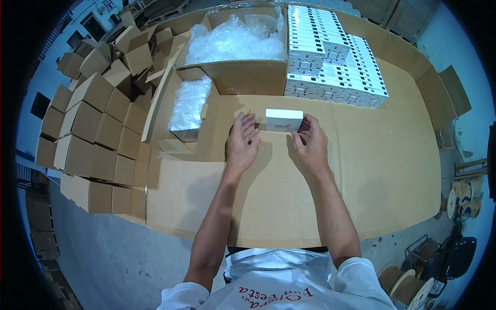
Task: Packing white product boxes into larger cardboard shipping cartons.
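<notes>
Small white box flat on the cardboard-covered table, just in front of both hands. Right hand touching the box's near right corner, fingers curled, thumb and fingertips pinching at its edge. Left hand open beside the box's left end, fingers loosely spread, palm down, holding nothing. Stacked white boxes behind. Open carton of plastic bags back left; brown cartons piled at far left.

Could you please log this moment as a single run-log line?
right hand: touching small white box | left hand: open, beside box | surface: cardboard-covered table | behind: stacked white boxes, carton of plastic bags
</notes>
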A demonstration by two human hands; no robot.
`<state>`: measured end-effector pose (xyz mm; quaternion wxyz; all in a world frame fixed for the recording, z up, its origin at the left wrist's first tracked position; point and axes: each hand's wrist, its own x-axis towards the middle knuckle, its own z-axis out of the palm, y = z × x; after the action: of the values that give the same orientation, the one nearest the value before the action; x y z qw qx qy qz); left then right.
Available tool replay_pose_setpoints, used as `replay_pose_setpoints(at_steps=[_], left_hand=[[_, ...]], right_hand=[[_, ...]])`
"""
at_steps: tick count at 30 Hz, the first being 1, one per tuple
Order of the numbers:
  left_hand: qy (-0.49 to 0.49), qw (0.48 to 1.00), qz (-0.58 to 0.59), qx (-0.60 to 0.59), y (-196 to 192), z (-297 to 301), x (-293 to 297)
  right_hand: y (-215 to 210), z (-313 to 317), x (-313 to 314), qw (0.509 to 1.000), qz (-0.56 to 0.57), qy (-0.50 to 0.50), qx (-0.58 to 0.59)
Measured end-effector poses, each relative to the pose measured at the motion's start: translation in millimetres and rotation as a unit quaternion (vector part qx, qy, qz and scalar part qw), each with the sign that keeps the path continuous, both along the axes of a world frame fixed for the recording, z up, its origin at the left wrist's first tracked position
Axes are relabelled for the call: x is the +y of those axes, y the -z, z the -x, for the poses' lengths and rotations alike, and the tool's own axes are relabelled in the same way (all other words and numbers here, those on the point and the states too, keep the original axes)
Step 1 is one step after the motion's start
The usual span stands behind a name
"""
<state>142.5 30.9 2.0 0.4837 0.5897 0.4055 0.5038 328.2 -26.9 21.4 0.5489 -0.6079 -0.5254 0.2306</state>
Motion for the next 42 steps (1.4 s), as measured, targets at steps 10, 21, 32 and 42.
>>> replay_pose_setpoints(at_steps=[10,21,32,42], left_hand=[[-0.075,0.971,-0.18,0.135,-152,-20,27],[-0.003,0.789,-0.359,0.498,-219,-82,218],[-0.05,0.747,-0.372,0.55,-207,-101,276],[-0.074,0.855,-0.307,0.412,-263,-58,204]], right_hand=[[-19,-14,-5,0.999,0.01,0.007,-0.038],[-47,-30,-10,0.999,0.038,-0.021,0.001],[-59,-40,-14,0.998,0.03,-0.045,-0.019],[-41,-28,-33,0.998,0.045,-0.046,-0.016]])
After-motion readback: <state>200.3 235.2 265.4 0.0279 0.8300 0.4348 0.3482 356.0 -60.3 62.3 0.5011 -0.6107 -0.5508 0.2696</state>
